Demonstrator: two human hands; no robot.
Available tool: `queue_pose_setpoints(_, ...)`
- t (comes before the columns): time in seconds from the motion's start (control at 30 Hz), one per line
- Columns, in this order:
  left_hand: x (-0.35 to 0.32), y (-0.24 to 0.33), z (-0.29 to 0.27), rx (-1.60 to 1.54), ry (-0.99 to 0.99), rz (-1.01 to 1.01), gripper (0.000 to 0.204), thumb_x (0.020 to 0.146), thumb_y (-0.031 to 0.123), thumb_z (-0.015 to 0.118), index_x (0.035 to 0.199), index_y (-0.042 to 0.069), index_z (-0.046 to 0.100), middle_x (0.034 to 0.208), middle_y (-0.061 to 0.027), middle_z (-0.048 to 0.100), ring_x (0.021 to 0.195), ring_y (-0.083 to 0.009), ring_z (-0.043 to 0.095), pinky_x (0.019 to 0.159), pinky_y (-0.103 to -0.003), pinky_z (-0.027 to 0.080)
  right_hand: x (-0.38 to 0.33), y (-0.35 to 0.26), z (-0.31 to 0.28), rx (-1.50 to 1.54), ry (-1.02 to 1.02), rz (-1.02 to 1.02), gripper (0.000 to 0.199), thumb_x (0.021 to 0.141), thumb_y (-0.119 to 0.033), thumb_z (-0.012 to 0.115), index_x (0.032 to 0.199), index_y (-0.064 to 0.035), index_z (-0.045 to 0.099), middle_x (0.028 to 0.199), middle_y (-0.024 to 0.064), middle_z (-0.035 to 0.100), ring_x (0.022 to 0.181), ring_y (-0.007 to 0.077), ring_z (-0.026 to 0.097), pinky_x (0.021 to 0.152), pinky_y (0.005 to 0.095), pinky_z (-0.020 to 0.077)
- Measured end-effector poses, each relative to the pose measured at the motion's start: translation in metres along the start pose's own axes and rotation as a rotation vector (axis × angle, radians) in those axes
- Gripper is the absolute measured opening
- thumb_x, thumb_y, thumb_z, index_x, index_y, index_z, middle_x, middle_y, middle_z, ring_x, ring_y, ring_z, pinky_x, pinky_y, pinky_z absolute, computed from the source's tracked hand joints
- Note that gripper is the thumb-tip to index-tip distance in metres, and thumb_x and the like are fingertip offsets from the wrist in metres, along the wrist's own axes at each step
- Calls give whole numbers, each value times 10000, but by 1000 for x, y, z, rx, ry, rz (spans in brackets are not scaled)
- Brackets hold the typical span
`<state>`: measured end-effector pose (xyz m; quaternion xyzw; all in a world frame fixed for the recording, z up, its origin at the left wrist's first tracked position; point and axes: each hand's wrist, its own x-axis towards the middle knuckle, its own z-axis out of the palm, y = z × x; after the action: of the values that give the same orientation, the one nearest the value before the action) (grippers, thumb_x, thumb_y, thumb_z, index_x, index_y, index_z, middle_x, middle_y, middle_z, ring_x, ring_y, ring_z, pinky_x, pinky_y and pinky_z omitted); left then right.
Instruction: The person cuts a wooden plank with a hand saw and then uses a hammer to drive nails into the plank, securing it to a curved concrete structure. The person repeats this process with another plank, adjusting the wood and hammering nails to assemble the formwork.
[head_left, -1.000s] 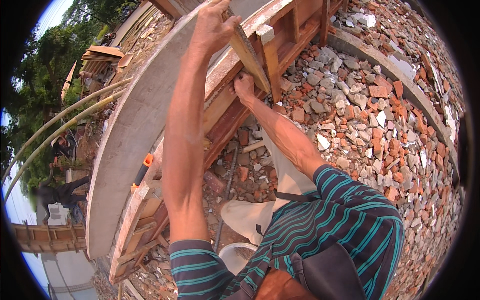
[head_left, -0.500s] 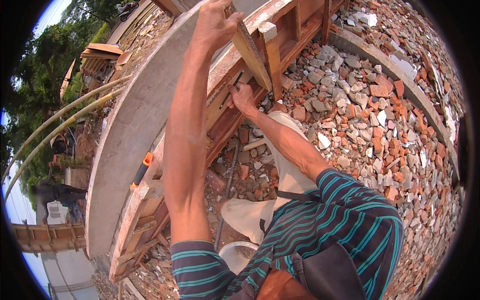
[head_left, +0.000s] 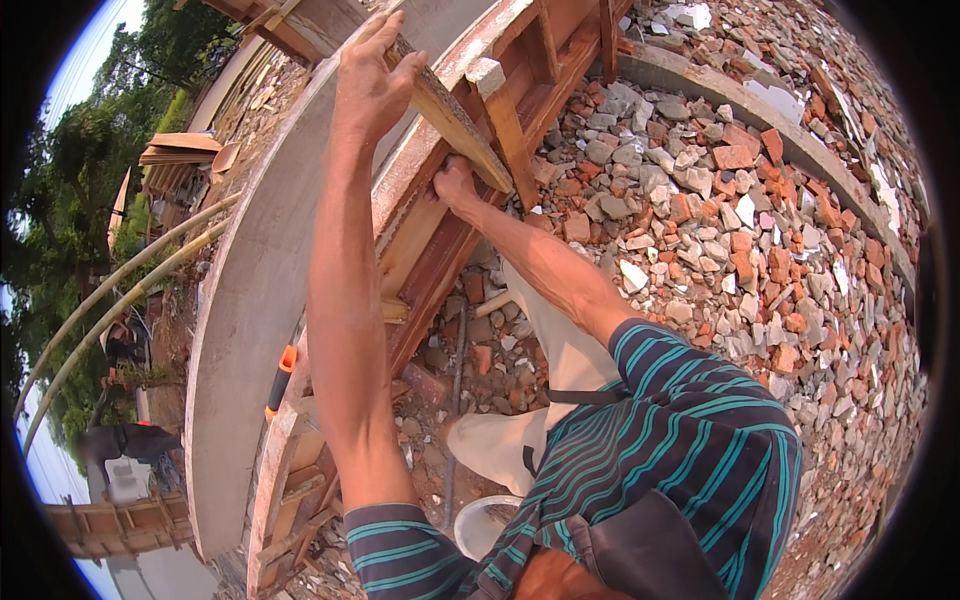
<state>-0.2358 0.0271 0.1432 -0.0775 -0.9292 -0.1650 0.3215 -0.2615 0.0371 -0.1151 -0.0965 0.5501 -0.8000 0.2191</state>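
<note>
while a loose wooden plank (head_left: 455, 125) is held slanted across the red-brown wooden formwork (head_left: 440, 250), its upper end is gripped by the left hand (head_left: 370, 85), fingers wrapped over the top edge and thumb spread apart. lower down, the right hand (head_left: 455, 185) is curled shut just under the plank's lower end; whether anything is pinched in it can't be told. brick rubble (head_left: 720, 230) is spread to the right, and an orange-handled tool (head_left: 280, 380) is lying on the grey concrete beam (head_left: 250, 310).

Viewpoint: the scene is seen from the head, looking steeply down.
Nearness: the striped teal sleeves (head_left: 640, 470) are seen close; the curved grey concrete wall top (head_left: 250, 300) is farther.
Distortion: straight edges are bent (fisheye lens).
Shared views: only one view is given.
</note>
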Motion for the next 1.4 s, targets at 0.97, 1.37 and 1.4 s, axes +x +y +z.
queue_pose_setpoints(0.97, -2, 14, -4, 23, -49, -99, 575, 897, 196, 706, 1389, -28, 509, 1437, -214, 503, 1365, -282, 451, 1123, -389, 351, -1, 12, 13, 285, 16, -113, 241, 824, 87, 363, 897, 98, 593, 660, 180, 633, 472, 253, 634, 387, 354, 510)
queue_pose_setpoints(1.37, -5, -1, -4, 35, -3, -37, 550, 874, 197, 724, 1361, 5, 557, 1408, -207, 535, 1350, -283, 472, 1123, -384, 354, -75, 18, 2, -161, -112, -547, 221, 926, -146, 572, 785, 22, 551, 619, 192, 563, 529, 252, 613, 496, 383, 439)
queue_pose_setpoints(1.4, -5, -1, -3, 23, -3, -32, 548, 874, 196, 722, 1362, 8, 558, 1410, -207, 533, 1350, -285, 472, 1125, -386, 353, -87, 22, 1, -163, -176, -490, 231, 926, -157, 586, 784, 19, 539, 629, 197, 552, 543, 274, 604, 506, 389, 435)
